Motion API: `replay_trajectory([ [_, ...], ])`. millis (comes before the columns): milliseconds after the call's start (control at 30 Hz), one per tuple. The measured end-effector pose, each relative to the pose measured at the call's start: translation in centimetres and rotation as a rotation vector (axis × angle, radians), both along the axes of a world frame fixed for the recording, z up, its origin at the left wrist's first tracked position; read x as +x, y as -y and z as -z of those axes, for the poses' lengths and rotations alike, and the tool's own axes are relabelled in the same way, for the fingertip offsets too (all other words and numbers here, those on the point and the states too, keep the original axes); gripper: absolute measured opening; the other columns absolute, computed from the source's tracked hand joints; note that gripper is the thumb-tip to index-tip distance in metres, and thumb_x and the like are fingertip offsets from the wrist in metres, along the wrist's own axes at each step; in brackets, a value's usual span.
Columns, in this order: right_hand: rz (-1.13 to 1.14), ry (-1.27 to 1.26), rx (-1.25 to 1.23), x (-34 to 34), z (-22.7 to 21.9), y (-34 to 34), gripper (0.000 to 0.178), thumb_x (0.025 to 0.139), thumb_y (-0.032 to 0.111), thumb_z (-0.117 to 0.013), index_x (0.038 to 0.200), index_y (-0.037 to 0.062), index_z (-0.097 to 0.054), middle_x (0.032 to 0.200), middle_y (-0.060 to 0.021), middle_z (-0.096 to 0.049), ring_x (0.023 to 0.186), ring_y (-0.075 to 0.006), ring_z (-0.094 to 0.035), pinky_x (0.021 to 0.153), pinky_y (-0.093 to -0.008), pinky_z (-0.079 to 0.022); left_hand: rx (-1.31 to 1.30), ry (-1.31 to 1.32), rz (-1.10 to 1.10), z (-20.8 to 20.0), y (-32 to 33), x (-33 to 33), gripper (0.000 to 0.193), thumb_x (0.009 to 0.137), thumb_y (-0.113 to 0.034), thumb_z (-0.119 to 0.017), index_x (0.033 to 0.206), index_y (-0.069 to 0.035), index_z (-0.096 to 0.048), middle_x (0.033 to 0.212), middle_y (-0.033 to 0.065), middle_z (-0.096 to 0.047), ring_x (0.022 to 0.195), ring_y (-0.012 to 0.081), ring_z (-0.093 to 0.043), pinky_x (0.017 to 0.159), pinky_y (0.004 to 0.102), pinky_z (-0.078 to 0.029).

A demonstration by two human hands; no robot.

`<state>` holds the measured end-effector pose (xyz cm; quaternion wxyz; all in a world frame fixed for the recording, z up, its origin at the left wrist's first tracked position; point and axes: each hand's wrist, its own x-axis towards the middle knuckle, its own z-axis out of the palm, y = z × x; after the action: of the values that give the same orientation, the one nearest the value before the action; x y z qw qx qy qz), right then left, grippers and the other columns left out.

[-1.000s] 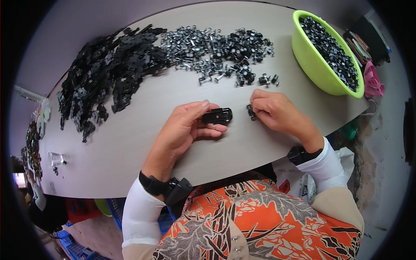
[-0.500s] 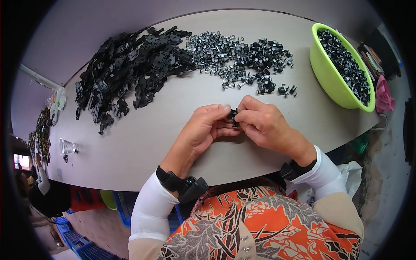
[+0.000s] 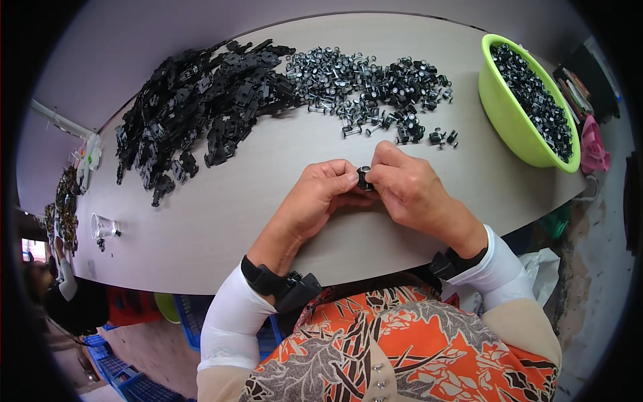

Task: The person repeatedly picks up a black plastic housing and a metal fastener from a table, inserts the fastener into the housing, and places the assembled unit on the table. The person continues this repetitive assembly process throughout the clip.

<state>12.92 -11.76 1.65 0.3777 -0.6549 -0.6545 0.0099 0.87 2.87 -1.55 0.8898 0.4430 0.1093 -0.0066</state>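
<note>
Between my hands, over the near middle of the table, is a small black plastic part [image 3: 364, 178] with a shiny bit on it, mostly covered by fingers. My left hand [image 3: 326, 188] pinches it from the left side, thumb on top and the other fingers curled beneath. From the right, my right hand [image 3: 407, 182] presses its thumb and index finger against the same part. Beyond the hands lies a heap of small wheel-and-axle pieces [image 3: 335, 77], metal rods with black wheels at the ends. Left of that heap spreads a large pile of flat black plastic chassis-like parts [image 3: 214, 94].
A lime-green basin [image 3: 492, 100] full of wheel pieces stands at the right. A few loose wheel pieces [image 3: 442, 138] lie near the heap. Far left are a clear plastic cup [image 3: 102, 226] and another person [image 3: 70, 301]. Blue crates [image 3: 191, 315] sit below the table edge.
The black part has turned between my fingers, and its lower end no longer points down. My right hand has risen slightly; both hands keep their hold.
</note>
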Motion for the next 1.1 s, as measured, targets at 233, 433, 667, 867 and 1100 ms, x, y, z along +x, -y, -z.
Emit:
replay_trajectory([
  [233,-0.034,-0.045,0.063,-0.1,-0.1,-0.2,0.027,0.069,-0.007,-0.058,0.093,0.0043,-0.055,0.082,-0.0116,-0.049,0.064,-0.0313,-0.057,0.054,-0.0394,-0.047,0.024,-0.024,-0.06,-1.3,0.6,-0.2,0.015,0.089,-0.012,-0.058,0.077,-0.004,-0.054,0.083,0.0043,-0.059,0.076,0.012,-0.058,0.073,0.0286,-0.052],
  [433,-0.195,-0.189,0.069,-1.8,0.1,-0.3,0.038,0.072,-0.004,-0.06,0.108,0.008,-0.055,0.086,-0.0103,-0.053,0.066,-0.0282,-0.058,0.055,-0.0358,-0.048,0.269,-0.128,-0.158,-1.8,1.1,-2.2,0.014,0.076,-0.002,-0.067,0.075,-0.004,-0.053,0.076,0.0025,-0.059,0.068,0.0095,-0.056,0.063,0.0236,-0.047],
  [667,0.043,-0.21,0.063,3.8,-0.7,0.7,0.022,0.074,-0.007,-0.054,0.093,0.002,-0.058,0.078,-0.0104,-0.059,0.064,-0.0282,-0.061,0.056,-0.0326,-0.047,0.463,-0.133,-0.561,-3.3,1.1,-12.6,0.029,0.07,-0.003,-0.067,0.067,-0.008,-0.038,0.077,0.011,-0.059,0.067,0.0191,-0.06,0.062,0.0286,-0.048],
  [867,0.109,-0.093,-0.024,7.1,0.4,0.4,0.019,0.074,-0.006,-0.054,0.091,0.0015,-0.06,0.085,-0.0103,-0.059,0.065,-0.0289,-0.059,0.059,-0.0347,-0.046,0.453,-0.327,-0.864,-1.9,2.6,-27.7,0.024,0.07,-0.002,-0.068,0.065,-0.005,-0.045,0.07,0.0103,-0.059,0.06,0.0196,-0.061,0.055,0.0308,-0.051],
  [1100,0.1,0.237,-0.073,5.9,2.6,-4.3,0.01,0.075,-0.001,-0.056,0.083,0.0037,-0.056,0.083,-0.0087,-0.055,0.083,-0.029,-0.057,0.068,-0.0403,-0.047,0.859,-1.102,-0.805,3.7,1.8,-36.5,0.026,0.08,-0.012,-0.069,0.062,-0.002,-0.052,0.055,0.0044,-0.055,0.048,0.0123,-0.057,0.046,0.0244,-0.046],
])
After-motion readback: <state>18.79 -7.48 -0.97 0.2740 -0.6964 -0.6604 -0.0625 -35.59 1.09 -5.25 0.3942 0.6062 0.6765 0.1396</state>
